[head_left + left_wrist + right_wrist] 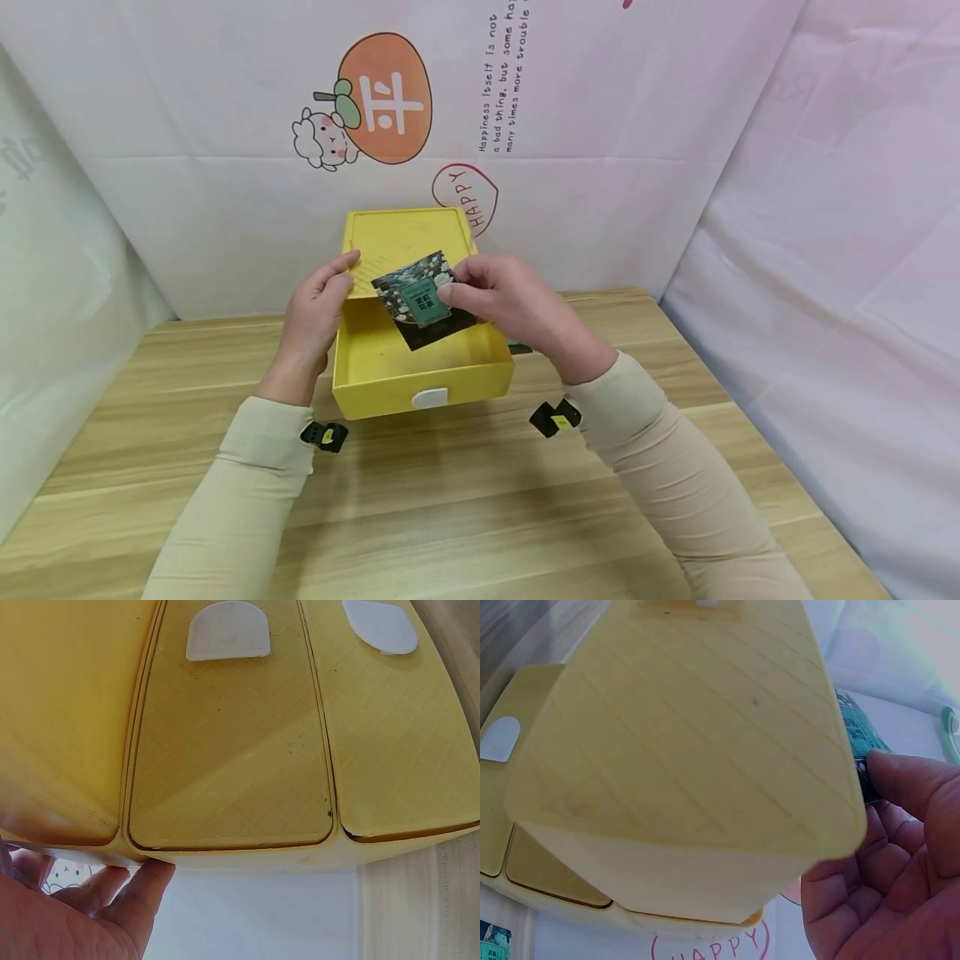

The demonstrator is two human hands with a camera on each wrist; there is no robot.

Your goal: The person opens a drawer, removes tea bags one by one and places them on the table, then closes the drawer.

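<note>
A yellow drawer cabinet (408, 237) stands on the wooden table with its top drawer (422, 387) pulled out. Above that drawer, my right hand (517, 300) pinches a dark, flower-patterned packet (412, 321) with a green label between thumb and fingers. In the right wrist view, the pulled-out drawer front partly hides the packet (861, 735). My left hand (315, 312) rests against the cabinet's left side, its fingertips at the top edge. Its fingers (146, 896) press along the side wall in the left wrist view, beside two closed drawers with white tabs.
Another dark green packet (520, 347) lies on the table at the cabinet's right, partly hidden by my right hand and the drawer. A white printed cloth (600, 208) hangs close behind the cabinet. Wooden tabletop (420, 517) stretches out in front.
</note>
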